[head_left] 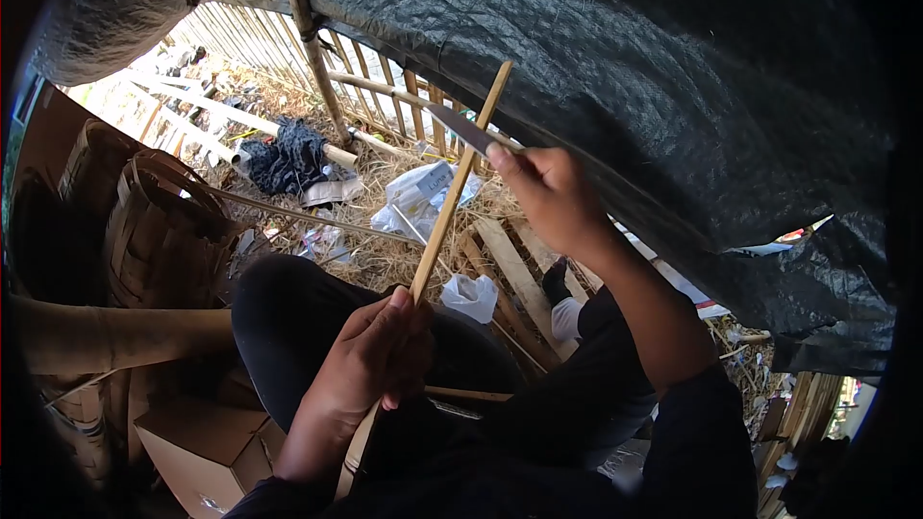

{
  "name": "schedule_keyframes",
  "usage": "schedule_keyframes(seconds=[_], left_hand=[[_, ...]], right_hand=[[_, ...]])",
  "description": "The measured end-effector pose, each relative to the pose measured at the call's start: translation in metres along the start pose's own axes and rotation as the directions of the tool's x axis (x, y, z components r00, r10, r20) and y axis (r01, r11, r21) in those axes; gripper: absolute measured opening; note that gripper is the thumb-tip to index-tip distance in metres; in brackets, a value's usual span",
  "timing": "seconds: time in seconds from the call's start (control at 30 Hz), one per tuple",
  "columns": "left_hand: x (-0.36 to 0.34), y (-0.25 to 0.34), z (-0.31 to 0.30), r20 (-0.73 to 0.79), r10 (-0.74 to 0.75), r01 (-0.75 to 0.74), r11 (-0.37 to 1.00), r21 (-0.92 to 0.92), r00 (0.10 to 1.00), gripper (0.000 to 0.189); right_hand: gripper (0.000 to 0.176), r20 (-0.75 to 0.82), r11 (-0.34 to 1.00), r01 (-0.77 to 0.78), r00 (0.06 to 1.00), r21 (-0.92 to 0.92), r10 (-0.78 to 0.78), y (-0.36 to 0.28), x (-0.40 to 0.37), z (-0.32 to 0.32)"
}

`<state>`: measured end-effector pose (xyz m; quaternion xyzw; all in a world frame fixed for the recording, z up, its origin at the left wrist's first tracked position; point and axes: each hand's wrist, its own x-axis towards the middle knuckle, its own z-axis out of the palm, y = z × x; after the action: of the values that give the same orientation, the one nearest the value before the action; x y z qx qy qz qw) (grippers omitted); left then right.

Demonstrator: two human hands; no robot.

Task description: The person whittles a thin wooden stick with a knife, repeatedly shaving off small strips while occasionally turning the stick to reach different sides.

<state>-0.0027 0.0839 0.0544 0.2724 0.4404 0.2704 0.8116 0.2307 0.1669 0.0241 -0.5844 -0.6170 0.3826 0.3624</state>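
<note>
My left hand is closed around the lower part of a long, pale bamboo strip, which slants up and away from my lap. In my right hand is a knife, its grey blade pointing up and to the left. The blade crosses the strip a little below its far end. My right thumb lies close to the base of the blade, and the fingers wrap round a handle that is mostly hidden. The lower end of the strip runs down past my left wrist.
Woven bamboo baskets and a thick bamboo pole stand at left, above a cardboard box. A black tarpaulin hangs at right. Plastic bags, wooden slats and dark cloth lie on the straw-covered ground.
</note>
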Motion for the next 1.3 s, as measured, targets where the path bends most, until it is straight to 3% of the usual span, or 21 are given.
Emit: schedule_keyframes(seconds=[0.07, 0.13, 0.17, 0.2, 0.27, 0.33, 0.4, 0.47, 0.5, 0.53, 0.6, 0.67, 0.77, 0.9, 0.93, 1.0, 1.07, 1.13, 1.23, 1.3], left_hand=[[0.001, 0.0, 0.0, 0.028, -0.01, 0.011, 1.0, -0.022, 1.0, 0.04], [0.002, -0.003, -0.003, 0.047, -0.052, 0.057, 0.992, -0.116, 0.998, 0.039], [0.003, -0.003, -0.003, 0.048, -0.057, 0.062, 0.992, -0.113, 0.997, 0.039], [0.004, -0.003, -0.002, 0.083, -0.07, 0.082, 0.983, -0.161, 0.994, 0.038], [0.003, -0.005, -0.002, 0.116, -0.064, 0.089, 0.972, -0.218, 0.991, 0.038], [0.002, -0.006, -0.003, 0.163, -0.087, 0.128, 0.957, -0.262, 0.983, 0.037], [0.0, -0.005, 0.0, 0.167, -0.081, 0.122, 0.96, -0.252, 0.983, 0.037], [-0.001, -0.005, 0.001, 0.165, -0.078, 0.119, 0.96, -0.254, 0.983, 0.037], [-0.001, -0.004, 0.002, 0.152, -0.07, 0.105, 0.966, -0.238, 0.986, 0.037], [-0.001, -0.003, 0.003, 0.141, -0.062, 0.092, 0.972, -0.216, 0.988, 0.037], [-0.001, -0.002, -0.002, 0.14, -0.05, 0.08, 0.973, -0.215, 0.989, 0.036], [-0.001, -0.001, -0.003, 0.14, -0.054, 0.082, 0.975, -0.206, 0.989, 0.036], [-0.003, -0.004, 0.0, 0.135, -0.067, 0.099, 0.966, -0.24, 0.989, 0.036], [-0.001, -0.001, -0.001, 0.122, -0.063, 0.09, 0.968, -0.235, 0.991, 0.036], [-0.001, -0.001, 0.0, 0.106, -0.055, 0.077, 0.974, -0.212, 0.993, 0.035], [-0.001, -0.003, -0.001, 0.134, -0.058, 0.091, 0.962, -0.258, 0.989, 0.036], [-0.001, -0.002, -0.001, 0.162, -0.045, 0.092, 0.95, -0.299, 0.986, 0.036], [-0.002, -0.001, -0.005, 0.119, -0.033, 0.058, 0.976, -0.211, 0.992, 0.036], [-0.004, -0.001, 0.0, 0.112, -0.069, 0.091, 0.976, -0.198, 0.991, 0.037], [-0.006, 0.002, -0.002, 0.122, -0.057, 0.08, 0.979, -0.19, 0.991, 0.038]], right_hand=[[0.055, 0.005, 0.997, 0.039, 0.999, -0.064, -0.039, 0.003, -0.005, 0.006], [0.055, 0.028, 0.986, 0.164, 0.986, -0.01, -0.164, -0.005, -0.023, 0.027], [0.054, 0.041, 0.986, 0.169, 0.985, -0.015, -0.168, -0.001, -0.017, 0.023], [0.056, 0.127, 0.996, 0.082, 0.989, -0.038, -0.076, -0.004, -0.01, 0.01], [0.054, 0.025, 1.0, -0.006, 1.0, 0.001, 0.006, -0.006, -0.001, -0.002], [0.056, -0.061, 0.996, 0.072, 0.996, 0.049, -0.069, -0.007, -0.014, 0.015], [0.056, -0.094, 0.991, 0.133, 0.987, 0.013, -0.131, -0.004, -0.016, 0.015], [0.054, 0.03, 0.999, -0.039, 0.999, -0.018, 0.04, -0.009, -0.005, -0.009], [0.053, -0.03, 0.997, -0.069, 0.997, 0.018, 0.07, -0.007, 0.002, -0.013], [0.053, -0.025, 0.998, -0.068, 0.997, 0.016, 0.068, -0.005, -0.003, -0.004], [0.059, -0.091, 0.988, 0.152, 0.984, 0.004, -0.151, -0.001, -0.013, 0.017], [0.059, -0.096, 0.992, 0.121, 0.988, -0.029, -0.124, -0.003, -0.009, 0.01], [0.06, -0.039, 0.997, -0.063, 0.997, -0.041, 0.062, -0.004, 0.008, -0.014], [0.061, -0.028, 0.995, 0.085, 0.996, -0.059, -0.087, -0.002, -0.004, 0.006], [0.061, 0.058, 0.993, -0.001, 0.998, -0.116, 0.008, -0.001, 0.006, -0.009], [0.061, -0.082, 0.998, -0.026, 0.996, -0.058, 0.021, -0.002, 0.014, -0.014], [0.061, 0.006, 0.996, 0.087, 0.996, -0.012, -0.086, -0.002, -0.007, 0.011], [0.06, 0.036, 0.992, 0.095, 0.995, -0.088, -0.093, -0.002, -0.007, 0.01], [0.059, -0.071, 0.99, -0.082, 0.995, -0.117, 0.074, -0.006, 0.016, -0.018], [0.06, -0.013, 0.997, 0.017, 1.0, -0.075, -0.018, -0.009, -0.007, 0.007]])
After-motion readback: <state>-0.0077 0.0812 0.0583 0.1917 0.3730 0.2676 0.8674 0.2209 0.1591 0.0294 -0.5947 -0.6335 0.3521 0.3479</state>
